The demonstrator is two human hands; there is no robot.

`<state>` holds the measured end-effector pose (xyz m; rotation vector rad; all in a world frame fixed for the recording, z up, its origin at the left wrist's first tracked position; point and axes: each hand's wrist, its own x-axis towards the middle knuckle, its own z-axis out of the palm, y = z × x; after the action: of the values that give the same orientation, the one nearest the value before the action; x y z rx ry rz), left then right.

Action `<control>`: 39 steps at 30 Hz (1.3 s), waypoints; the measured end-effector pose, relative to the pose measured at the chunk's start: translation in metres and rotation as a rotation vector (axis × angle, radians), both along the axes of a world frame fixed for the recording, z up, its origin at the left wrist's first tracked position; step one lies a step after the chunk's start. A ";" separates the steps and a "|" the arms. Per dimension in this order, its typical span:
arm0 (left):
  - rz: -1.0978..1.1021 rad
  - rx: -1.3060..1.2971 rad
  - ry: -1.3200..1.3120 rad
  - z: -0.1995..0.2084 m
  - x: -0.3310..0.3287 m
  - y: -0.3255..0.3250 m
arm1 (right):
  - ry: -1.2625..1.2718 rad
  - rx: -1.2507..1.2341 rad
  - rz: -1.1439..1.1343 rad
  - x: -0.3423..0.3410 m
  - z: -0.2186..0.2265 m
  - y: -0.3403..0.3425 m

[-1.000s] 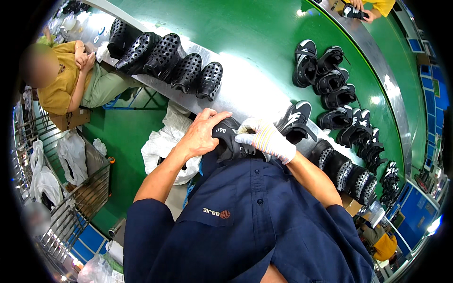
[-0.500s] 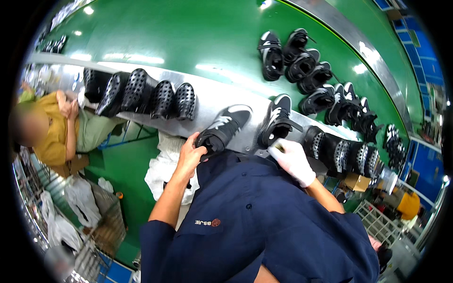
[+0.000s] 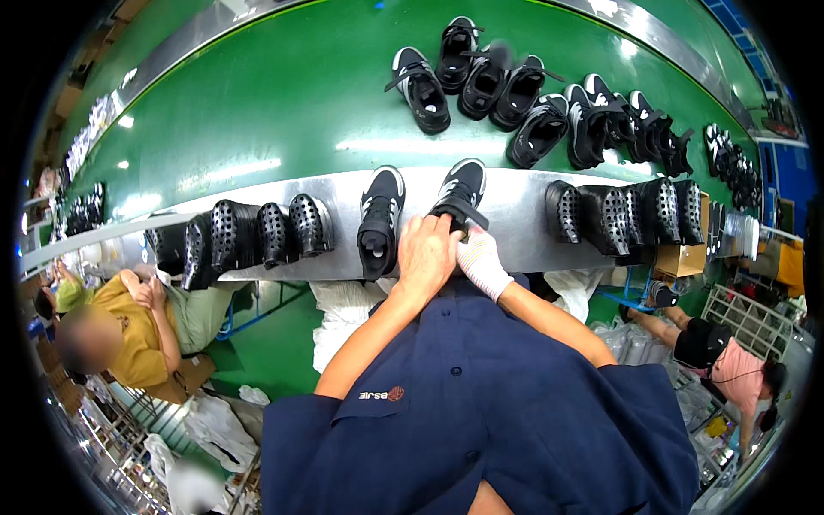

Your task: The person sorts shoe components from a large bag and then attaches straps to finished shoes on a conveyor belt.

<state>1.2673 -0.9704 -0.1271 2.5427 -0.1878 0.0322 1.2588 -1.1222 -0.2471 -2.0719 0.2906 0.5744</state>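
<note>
The fingers of the bare left hand (image 3: pixel 427 253) lie close together over the back of a black shoe (image 3: pixel 464 180) at the centre of the frame; I can't tell whether they grip. The gloved right hand (image 3: pixel 483 264) meets them by the loose strap (image 3: pixel 462 211), its fingertips hidden. Both hands block the shoe's opening. A second shoe (image 3: pixel 377 236) stands just left on the metal bench (image 3: pixel 524 227). Black holed forms line the bench at centre left (image 3: pixel 235 233) and centre right (image 3: pixel 604 216); more shoes (image 3: pixel 519 94) sit upper right.

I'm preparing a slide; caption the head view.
Bare left hand and gloved right hand at a black sneaker, another sneaker beside it on the metal bench.
</note>
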 end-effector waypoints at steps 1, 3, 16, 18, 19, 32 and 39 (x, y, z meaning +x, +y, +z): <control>0.017 -0.023 0.118 -0.004 0.004 -0.007 | -0.038 0.004 0.021 -0.002 -0.001 0.001; 0.060 -0.059 0.142 0.003 0.007 -0.018 | -0.140 -0.013 0.109 0.000 0.012 0.004; -0.015 -0.160 0.270 -0.034 0.009 0.002 | -0.065 -0.003 0.043 0.010 0.055 0.000; 0.000 -0.090 0.262 -0.025 0.012 -0.004 | -0.007 0.327 0.011 0.007 0.054 -0.014; 0.008 -0.053 0.258 -0.022 0.012 -0.007 | 0.019 0.495 -0.004 0.006 0.056 -0.022; 0.452 -0.683 0.654 -0.031 0.015 -0.005 | 0.249 0.772 -0.379 0.046 0.116 -0.024; 0.527 -0.828 0.682 -0.038 0.012 0.003 | 0.288 0.605 -0.367 0.039 0.100 -0.027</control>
<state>1.2791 -0.9675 -0.1651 1.5931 0.6335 -0.4496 1.2974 -1.1496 -0.1469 -1.3142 0.5722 0.6376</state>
